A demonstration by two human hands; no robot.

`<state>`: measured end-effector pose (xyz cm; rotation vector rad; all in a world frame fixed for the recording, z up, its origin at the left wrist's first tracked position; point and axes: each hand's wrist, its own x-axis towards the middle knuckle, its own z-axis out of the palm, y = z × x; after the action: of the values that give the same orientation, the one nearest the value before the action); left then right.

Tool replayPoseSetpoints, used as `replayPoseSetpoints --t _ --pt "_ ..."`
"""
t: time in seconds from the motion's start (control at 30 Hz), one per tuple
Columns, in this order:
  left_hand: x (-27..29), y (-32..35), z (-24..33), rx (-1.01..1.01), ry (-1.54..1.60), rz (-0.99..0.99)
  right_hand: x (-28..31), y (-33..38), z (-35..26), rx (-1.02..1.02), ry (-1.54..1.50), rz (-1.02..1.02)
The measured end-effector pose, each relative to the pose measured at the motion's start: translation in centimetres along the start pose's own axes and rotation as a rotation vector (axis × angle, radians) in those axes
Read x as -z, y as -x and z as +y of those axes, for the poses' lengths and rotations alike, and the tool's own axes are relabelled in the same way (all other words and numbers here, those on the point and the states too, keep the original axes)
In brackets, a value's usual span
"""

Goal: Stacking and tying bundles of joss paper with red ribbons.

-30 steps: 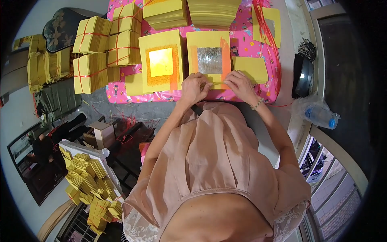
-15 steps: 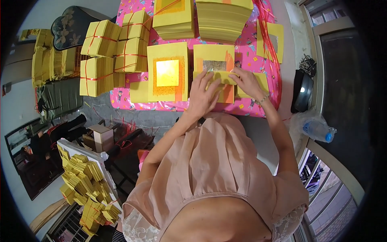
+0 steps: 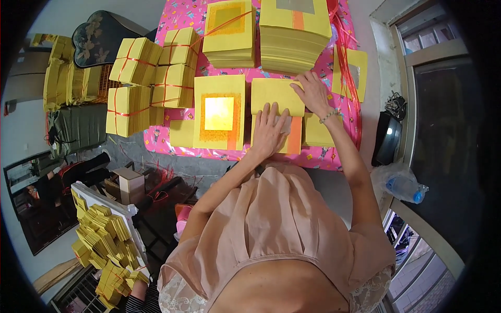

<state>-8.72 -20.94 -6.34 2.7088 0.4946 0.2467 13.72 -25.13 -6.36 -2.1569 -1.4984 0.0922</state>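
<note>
A yellow paper sheet (image 3: 274,93) lies folded over in front of me, its plain side up. Below its fold shows more yellow paper with a silver patch and an orange strip (image 3: 295,136). My left hand (image 3: 270,130) lies with spread fingers over the silver patch, fingertips at the fold. At the upper right edge of the folded sheet rests my right hand (image 3: 313,94), fingers bent and thumb apart on the paper. To the left is a yellow sheet with a shiny gold square (image 3: 219,113). Plain yellow sheets (image 3: 317,131) lie under my right wrist.
Tall yellow paper stacks (image 3: 295,44) stand behind, on the pink patterned tablecloth (image 3: 182,151). Red-tied bundles (image 3: 130,109) are piled left. Red strings (image 3: 352,78) hang at right. Beyond lies a bagged plastic bottle (image 3: 404,189). At lower left, another person's hand (image 3: 138,292) touches paper bundles (image 3: 104,229).
The sheet's edge, rolled between my hands before, is now folded away from me and lies flatter. My right hand has moved farther away, up to its corner. The view has shifted slightly.
</note>
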Motion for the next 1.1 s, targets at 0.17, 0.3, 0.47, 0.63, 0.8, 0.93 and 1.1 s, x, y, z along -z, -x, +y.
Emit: replayPoseSetpoints --t 0.17,0.3,0.47,0.63,0.8,0.93,1.1 --pt "-0.6 0.0 -0.4 -0.018 0.019 0.023 -0.9 -1.2 -1.4 0.058 0.089 0.019" --pt "-0.8 -0.3 -0.3 -0.013 0.014 0.003 -2.6 -1.5 -1.7 0.127 0.001 0.050" --pt "-0.7 -0.5 -0.3 0.015 0.042 0.004 -2.7 -1.7 -1.9 0.069 0.014 -0.132" --pt "-0.9 -0.5 -0.7 0.021 0.115 0.036 -2.7 -1.8 -2.0 0.060 -0.021 -0.137" --pt "-1.0 -0.4 -0.9 0.021 0.154 0.051 -3.3 -1.7 -1.9 0.052 -0.053 -0.050" --pt "-0.9 -0.3 -0.6 0.036 0.070 0.035 -3.4 -1.7 -1.6 0.056 -0.054 -0.070" --pt "-1.3 0.2 -1.0 0.089 0.081 0.035 -3.1 -1.9 -1.8 0.034 -0.064 -0.089"
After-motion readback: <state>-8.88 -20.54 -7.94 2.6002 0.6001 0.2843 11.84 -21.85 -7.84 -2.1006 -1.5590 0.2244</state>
